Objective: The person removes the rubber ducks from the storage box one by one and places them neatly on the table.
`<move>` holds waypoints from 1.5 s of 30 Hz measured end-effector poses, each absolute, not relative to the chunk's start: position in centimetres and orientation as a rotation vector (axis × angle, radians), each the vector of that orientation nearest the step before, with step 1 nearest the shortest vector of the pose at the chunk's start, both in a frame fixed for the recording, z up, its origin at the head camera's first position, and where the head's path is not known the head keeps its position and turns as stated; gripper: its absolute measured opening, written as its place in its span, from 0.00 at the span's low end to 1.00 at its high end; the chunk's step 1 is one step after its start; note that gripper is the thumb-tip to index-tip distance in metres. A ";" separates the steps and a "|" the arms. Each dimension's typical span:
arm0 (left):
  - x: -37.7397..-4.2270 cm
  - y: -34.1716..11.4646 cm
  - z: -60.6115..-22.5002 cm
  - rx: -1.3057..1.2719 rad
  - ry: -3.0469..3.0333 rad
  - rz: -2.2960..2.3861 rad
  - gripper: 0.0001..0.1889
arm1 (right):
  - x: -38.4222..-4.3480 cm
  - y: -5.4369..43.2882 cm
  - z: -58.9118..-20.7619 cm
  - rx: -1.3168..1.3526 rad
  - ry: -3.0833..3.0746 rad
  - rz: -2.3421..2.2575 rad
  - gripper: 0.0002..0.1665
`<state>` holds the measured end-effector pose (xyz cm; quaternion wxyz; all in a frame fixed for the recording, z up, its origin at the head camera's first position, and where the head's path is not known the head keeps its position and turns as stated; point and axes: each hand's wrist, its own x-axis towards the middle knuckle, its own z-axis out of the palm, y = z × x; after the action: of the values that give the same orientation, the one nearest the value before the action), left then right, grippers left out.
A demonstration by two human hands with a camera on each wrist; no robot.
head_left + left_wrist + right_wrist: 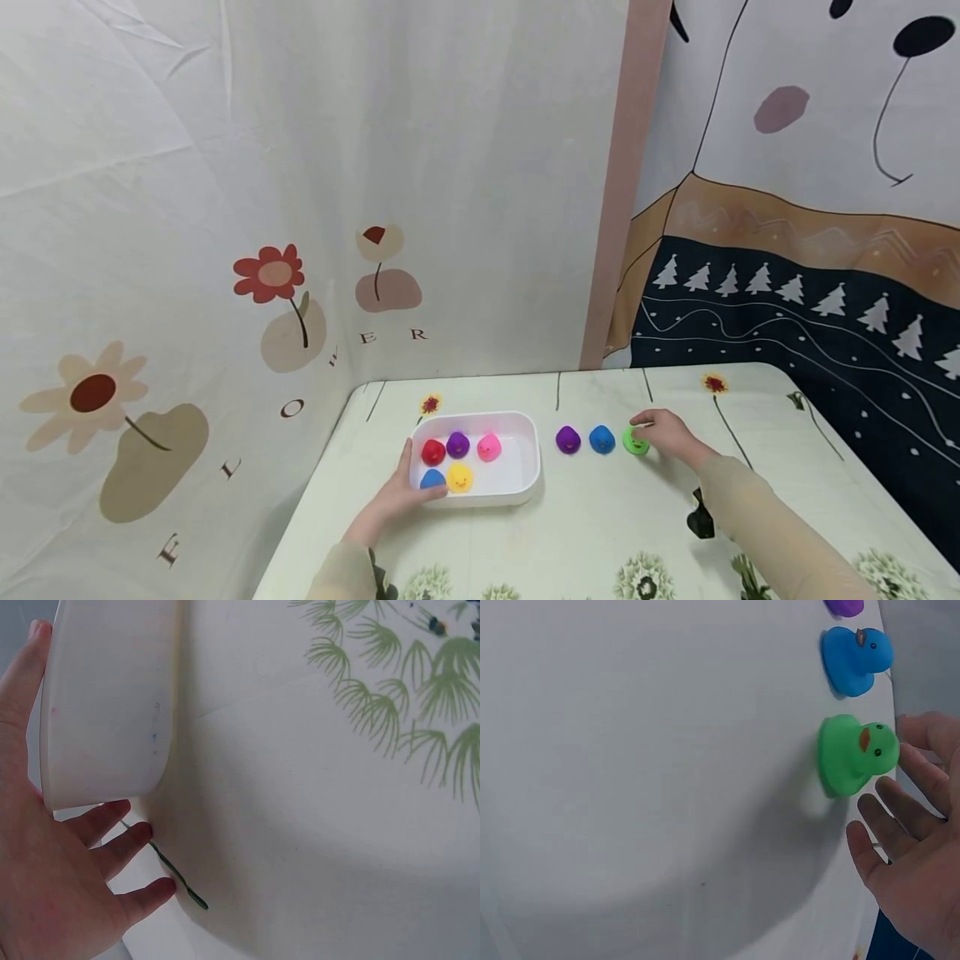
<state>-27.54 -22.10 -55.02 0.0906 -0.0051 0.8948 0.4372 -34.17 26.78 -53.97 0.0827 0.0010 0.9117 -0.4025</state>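
Note:
At the left end of a white plastic tray (487, 501), my left hand (397, 490) holds the corner, thumb along the near side and fingers at the end wall. Inside the tray sit red (433, 452), purple (457, 445), pink (489, 447), blue (432, 479) and yellow (460, 478) rubber ducks. My right hand (666, 433) reaches over a green rubber duck (855, 754) on the table. In the right wrist view its fingers are spread beside the duck's head, not closed round it. A blue duck (855, 660) and a purple duck (567, 440) continue the row toward the tray.
A pale flower-printed cloth covers the table (585, 517). White printed curtain (480, 183) hangs behind and to the left, and a dark tree-patterned hanging (795, 333) is at the back right. Dark straps (701, 518) show at the sleeves.

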 end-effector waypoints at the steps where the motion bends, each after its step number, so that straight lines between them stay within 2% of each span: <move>1: -27.5 -22.1 -55.0 -0.020 2.659 1.297 0.64 | -34.3 26.7 -53.8 -0.011 2.731 -1.202 0.19; 16: -27.3 -22.3 -55.0 -0.029 2.657 1.287 0.65 | -35.6 20.6 -50.7 -0.217 2.701 -1.347 0.19; 32: -27.2 -22.4 -55.2 -0.043 2.645 1.298 0.65 | -35.5 11.4 -50.1 -0.198 2.464 -1.634 0.16; 45: -27.5 -22.5 -55.8 -0.041 2.649 1.309 0.66 | -34.9 6.6 -50.6 -0.174 2.271 -1.799 0.18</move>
<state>-27.51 -22.55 -55.84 0.0930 -0.0139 0.8926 0.4409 -34.86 6.57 -50.55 0.1194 -0.0596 0.7769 -0.6154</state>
